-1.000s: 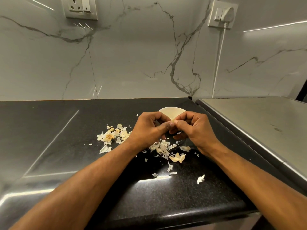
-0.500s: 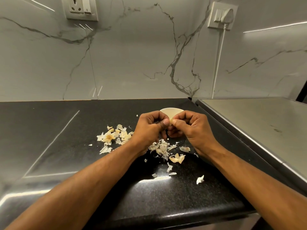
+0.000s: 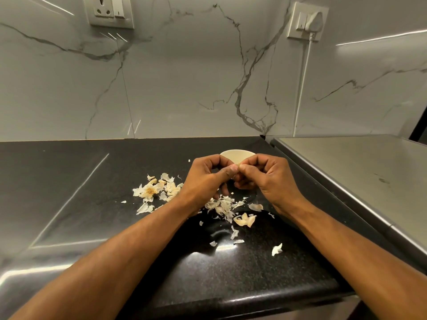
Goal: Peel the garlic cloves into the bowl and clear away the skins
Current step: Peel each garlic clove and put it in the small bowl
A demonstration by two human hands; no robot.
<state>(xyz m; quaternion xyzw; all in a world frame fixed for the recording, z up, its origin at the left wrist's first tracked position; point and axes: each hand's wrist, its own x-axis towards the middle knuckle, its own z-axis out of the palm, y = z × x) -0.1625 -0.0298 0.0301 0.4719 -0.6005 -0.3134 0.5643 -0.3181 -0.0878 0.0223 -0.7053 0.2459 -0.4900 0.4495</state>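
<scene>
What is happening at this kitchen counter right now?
A person is peeling garlic by hand. The left hand and right hand are brought together in front of a small white bowl, pinching something tiny between the fingertips, most likely a clove, though the fingers hide it. Papery skins lie scattered on the black counter, with another heap to the left. The skins are not yet cleared.

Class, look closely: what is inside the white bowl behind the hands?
Only the bowl's pale inner wall shows. Both hands cover its lower part, so any peeled cloves inside are hidden.
</scene>
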